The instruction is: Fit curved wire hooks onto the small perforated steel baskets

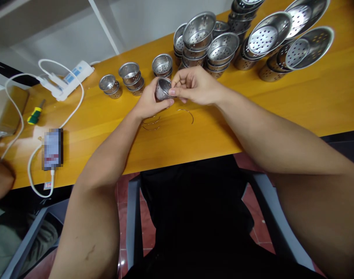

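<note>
A small perforated metal strainer cup (162, 90) is tilted in my left hand (148, 101), whose fingers and thumb wrap round its side. My right hand (196, 86) is closed in a pinch at the cup's right rim. What lies between those fingertips is too small to make out. Just below my hands, a thin curved wire (188, 111) lies on the wooden table (188, 143). Several more curved wires (150, 123) rest beside my left wrist. Directly behind the held cup stands a short stack of perforated cups (162, 65).
Two small cup stacks (130, 75) (110, 85) stand left. Taller stacks (198, 37) and wide-rimmed strainers (307, 48) crowd the back right. A power strip (74, 79), screwdriver (36, 114) and cabled phone (52, 149) lie left. Another person's arm (1, 180) shows at the left edge.
</note>
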Demonstrator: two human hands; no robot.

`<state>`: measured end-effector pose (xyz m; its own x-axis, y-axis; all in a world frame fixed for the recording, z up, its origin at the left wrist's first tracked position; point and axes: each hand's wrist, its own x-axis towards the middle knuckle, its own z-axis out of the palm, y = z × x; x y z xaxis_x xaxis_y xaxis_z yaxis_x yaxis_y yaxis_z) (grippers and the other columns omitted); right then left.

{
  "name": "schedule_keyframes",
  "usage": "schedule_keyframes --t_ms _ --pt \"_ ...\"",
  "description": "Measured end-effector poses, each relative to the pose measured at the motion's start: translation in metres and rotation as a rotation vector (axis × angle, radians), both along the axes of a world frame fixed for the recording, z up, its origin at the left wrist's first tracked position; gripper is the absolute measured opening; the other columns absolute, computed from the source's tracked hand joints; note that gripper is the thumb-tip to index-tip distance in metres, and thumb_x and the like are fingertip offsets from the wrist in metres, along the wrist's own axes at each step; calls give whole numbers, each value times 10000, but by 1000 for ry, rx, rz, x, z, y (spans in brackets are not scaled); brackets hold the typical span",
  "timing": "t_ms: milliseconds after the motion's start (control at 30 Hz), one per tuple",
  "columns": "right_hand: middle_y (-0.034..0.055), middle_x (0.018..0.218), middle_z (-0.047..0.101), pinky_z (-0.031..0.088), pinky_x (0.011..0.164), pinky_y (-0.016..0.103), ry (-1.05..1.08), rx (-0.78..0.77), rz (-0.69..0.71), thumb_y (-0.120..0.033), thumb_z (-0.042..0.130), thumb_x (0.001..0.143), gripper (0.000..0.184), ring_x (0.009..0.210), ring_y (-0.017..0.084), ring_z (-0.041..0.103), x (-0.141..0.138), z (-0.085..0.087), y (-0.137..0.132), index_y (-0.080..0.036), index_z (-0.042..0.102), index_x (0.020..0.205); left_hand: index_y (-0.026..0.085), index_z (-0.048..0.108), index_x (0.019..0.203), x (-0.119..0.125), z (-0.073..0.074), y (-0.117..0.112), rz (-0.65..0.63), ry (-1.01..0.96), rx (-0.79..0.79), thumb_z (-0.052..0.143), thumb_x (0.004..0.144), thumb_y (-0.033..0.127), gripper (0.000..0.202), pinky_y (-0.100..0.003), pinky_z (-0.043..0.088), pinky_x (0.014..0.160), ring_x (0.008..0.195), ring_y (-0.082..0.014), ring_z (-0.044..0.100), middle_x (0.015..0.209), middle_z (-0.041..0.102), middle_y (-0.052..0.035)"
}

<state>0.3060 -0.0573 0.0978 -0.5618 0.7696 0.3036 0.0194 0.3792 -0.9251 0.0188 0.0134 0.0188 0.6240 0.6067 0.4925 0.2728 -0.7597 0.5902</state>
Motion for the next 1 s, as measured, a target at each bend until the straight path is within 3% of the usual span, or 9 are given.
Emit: schedule_keyframes --t_ms 167,267,367,500,700,1000 --pt "24 914 782 739 787 494 -82 100 -184 -1114 1021 869 853 876 319 765 0 -9 4 -366 812 1221 308 714 1640 2 3 -4 105 -48 -37 861 923 1163 1125 -681 667 1394 1422 -425 860 1492 835 -122" --pt "68 1068 848 785 900 595 -144 175 -303 -1112 968 922 861 986 379 802 0 -17 8 -393 823 1372 315 675 1655 1 3 -2 195 -74 -85 876 900 1168 1156 -674 645 1425 1485 -435 838 1560 833 -147" --pt "115 1238 869 786 963 609 -204 250 -315 -1051 921 1020 785 1059 398 823 2 -23 10 -375 839 1411 320 660 1648 -1 3 1 246 -87 -104 866 864 1201 1197 -664 628 1448 1523 -435 824 1585 834 -155" --pt "121 1394 849 780 969 572 -200 272 -303 -950 973 1043 821 1091 385 838 5 -26 10 -387 776 1607 297 701 1568 -2 4 0 260 -89 -115 870 816 1230 1210 -685 645 1432 1446 -434 848 1495 865 -151" --pt "169 1462 825 800 1031 635 -217 308 -272 -889 1005 1053 663 1041 384 843 7 -30 15 -328 902 1392 298 697 1583 -1 5 -1 255 -60 -82 858 844 1219 1192 -677 639 1431 1475 -444 840 1523 846 -166" --pt "163 1450 771 804 1095 585 -239 316 -151 -791 966 1136 584 1159 356 805 -5 -42 12 -290 927 1432 338 616 1706 -1 3 -5 185 -38 -51 795 948 1184 1150 -637 636 1431 1541 -428 821 1598 812 -171"
